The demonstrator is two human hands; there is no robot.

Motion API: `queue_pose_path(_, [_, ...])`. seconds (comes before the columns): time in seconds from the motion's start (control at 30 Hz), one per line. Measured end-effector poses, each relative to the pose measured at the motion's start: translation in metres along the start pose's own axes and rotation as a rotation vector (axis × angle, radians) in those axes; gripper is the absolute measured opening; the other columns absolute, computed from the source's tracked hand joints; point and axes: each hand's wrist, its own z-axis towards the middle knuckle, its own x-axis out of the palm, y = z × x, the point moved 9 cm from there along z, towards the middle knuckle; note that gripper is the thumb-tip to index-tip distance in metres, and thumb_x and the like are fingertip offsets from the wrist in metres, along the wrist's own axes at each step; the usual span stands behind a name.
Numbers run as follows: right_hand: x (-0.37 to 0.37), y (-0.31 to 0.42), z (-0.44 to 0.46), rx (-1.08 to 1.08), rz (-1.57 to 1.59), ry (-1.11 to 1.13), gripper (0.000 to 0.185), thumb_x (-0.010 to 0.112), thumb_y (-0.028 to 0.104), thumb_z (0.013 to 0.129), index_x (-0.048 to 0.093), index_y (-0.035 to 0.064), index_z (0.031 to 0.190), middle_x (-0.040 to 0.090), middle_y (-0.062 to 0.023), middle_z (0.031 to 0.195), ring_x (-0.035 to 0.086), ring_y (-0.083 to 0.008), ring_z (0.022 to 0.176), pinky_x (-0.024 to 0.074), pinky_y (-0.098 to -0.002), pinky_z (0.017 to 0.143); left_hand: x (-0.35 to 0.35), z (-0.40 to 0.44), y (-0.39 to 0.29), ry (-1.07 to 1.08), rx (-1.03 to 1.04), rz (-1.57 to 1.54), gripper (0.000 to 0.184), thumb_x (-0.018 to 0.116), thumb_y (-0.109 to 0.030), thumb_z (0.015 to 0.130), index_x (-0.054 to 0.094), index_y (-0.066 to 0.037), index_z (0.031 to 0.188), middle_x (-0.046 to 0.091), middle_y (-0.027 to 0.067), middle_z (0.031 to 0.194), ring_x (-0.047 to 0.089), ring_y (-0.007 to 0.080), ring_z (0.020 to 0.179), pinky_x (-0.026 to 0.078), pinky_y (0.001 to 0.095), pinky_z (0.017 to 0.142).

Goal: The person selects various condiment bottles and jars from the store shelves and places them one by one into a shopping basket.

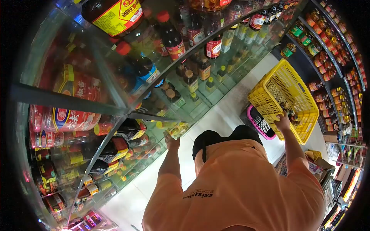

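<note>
On the lower left of the body, my left hand (172,142) is closed at the shelf edge, its fingers against a small clear and yellow item (178,130). That item's kind is too small to make out, and the fingers are partly hidden. My right hand (283,121) grips the near side of a yellow plastic shopping basket (266,92), which is tilted beside my right leg. Several small dark items (291,115) lie in the basket, close to the hand.
Glass shelves (208,101) on the left carry several sauce bottles (170,35) and large red-labelled jugs (69,119). A black basket with a pink rim (249,115) stands on the pale floor (210,123) below the yellow one. Packed racks (327,46) line the right.
</note>
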Motion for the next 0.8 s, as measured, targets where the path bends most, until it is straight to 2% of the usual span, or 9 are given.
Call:
queue_pose_path(0.1, [0.000, -0.002, 0.001, 0.021, -0.014, -0.007, 0.049, 0.080, 0.029, 0.069, 0.067, 0.0117, 0.113, 0.034, -0.0231, 0.149, 0.036, -0.0393, 0.136, 0.0357, -0.0435, 0.110, 0.003, 0.004, -0.001, 0.089, -0.130, 0.003, 0.096, 0.074, -0.039, 0.080, 0.018, -0.009, 0.150, 0.024, 0.0216, 0.152, 0.034, 0.0402, 0.135, 0.036, 0.0463, 0.111])
queue_pose_path(0.17, [-0.003, 0.000, 0.000, 0.020, -0.001, -0.011, 0.049, 0.080, 0.029, 0.068, 0.067, 0.0120, 0.113, 0.034, -0.0235, 0.149, 0.036, -0.0399, 0.136, 0.0357, -0.0437, 0.111, 0.013, 0.014, 0.011, 0.135, -0.177, 0.080, 0.101, 0.079, -0.026, 0.076, 0.015, -0.020, 0.154, 0.027, 0.0179, 0.147, 0.039, 0.0428, 0.130, 0.040, 0.0495, 0.106])
queue_pose_path(0.2, [-0.004, 0.002, -0.001, 0.001, -0.009, -0.007, 0.049, 0.080, 0.029, 0.068, 0.067, 0.0116, 0.112, 0.034, -0.0244, 0.149, 0.037, -0.0406, 0.135, 0.0356, -0.0439, 0.111, 0.018, 0.014, 0.019, 0.135, -0.240, 0.059, 0.083, 0.078, -0.022, 0.077, 0.031, -0.018, 0.146, 0.037, 0.0185, 0.138, 0.047, 0.0412, 0.123, 0.044, 0.0488, 0.100])
queue_pose_path(0.23, [-0.005, 0.001, 0.001, 0.009, -0.009, -0.014, 0.049, 0.080, 0.029, 0.068, 0.067, 0.0116, 0.112, 0.034, -0.0244, 0.149, 0.037, -0.0406, 0.135, 0.0356, -0.0439, 0.111, 0.022, 0.017, 0.019, 0.136, -0.230, 0.057, 0.083, 0.078, -0.022, 0.077, 0.031, -0.018, 0.146, 0.037, 0.0185, 0.138, 0.047, 0.0412, 0.123, 0.044, 0.0488, 0.100])
queue_pose_path(0.33, [-0.003, 0.001, 0.000, -0.011, -0.027, -0.024, 0.046, 0.077, 0.027, 0.067, 0.068, 0.0131, 0.110, 0.031, -0.0235, 0.151, 0.036, -0.0410, 0.136, 0.0364, -0.0450, 0.110, 0.026, 0.005, 0.019, 0.121, -0.158, -0.051, 0.038, 0.065, -0.013, 0.083, 0.046, -0.013, 0.116, 0.051, 0.0207, 0.124, 0.059, 0.0413, 0.107, 0.050, 0.0487, 0.089])
queue_pose_path(0.43, [-0.004, 0.001, -0.002, -0.012, -0.044, -0.027, 0.046, 0.077, 0.027, 0.068, 0.068, 0.0130, 0.111, 0.031, -0.0242, 0.151, 0.034, -0.0413, 0.137, 0.0362, -0.0459, 0.110, 0.015, -0.027, 0.002, 0.091, -0.044, -0.048, 0.041, 0.065, -0.015, 0.082, 0.047, -0.014, 0.120, 0.055, 0.0201, 0.119, 0.061, 0.0416, 0.102, 0.051, 0.0494, 0.087])
queue_pose_path(0.57, [-0.009, -0.003, 0.001, -0.047, -0.018, 0.029, 0.046, 0.078, 0.027, 0.069, 0.067, 0.0126, 0.112, 0.031, -0.0254, 0.151, 0.034, -0.0407, 0.138, 0.0347, -0.0456, 0.111, -0.012, -0.078, -0.016, 0.060, -0.041, -0.151, 0.050, 0.071, -0.032, 0.083, 0.052, -0.012, 0.125, 0.061, 0.0181, 0.116, 0.061, 0.0399, 0.104, 0.050, 0.0473, 0.089])
queue_pose_path(0.63, [-0.008, -0.007, 0.005, -0.051, 0.018, 0.054, 0.046, 0.078, 0.028, 0.070, 0.067, 0.0124, 0.112, 0.031, -0.0257, 0.151, 0.033, -0.0414, 0.138, 0.0335, -0.0458, 0.112, -0.031, -0.106, -0.025, 0.063, -0.056, -0.239, 0.051, 0.071, -0.034, 0.083, 0.054, -0.011, 0.126, 0.062, 0.0179, 0.116, 0.060, 0.0386, 0.106, 0.049, 0.0455, 0.090])
queue_pose_path(0.8, [-0.015, -0.006, 0.005, 0.034, -0.039, 0.156, 0.048, 0.075, 0.029, 0.072, 0.064, 0.0112, 0.115, 0.027, -0.0238, 0.153, 0.027, -0.0448, 0.139, 0.0303, -0.0444, 0.114, -0.109, -0.175, -0.111, -0.099, 0.237, -0.360, 0.053, 0.073, -0.026, 0.081, 0.053, -0.008, 0.127, 0.058, 0.0176, 0.109, 0.060, 0.0405, 0.098, 0.051, 0.0463, 0.085])
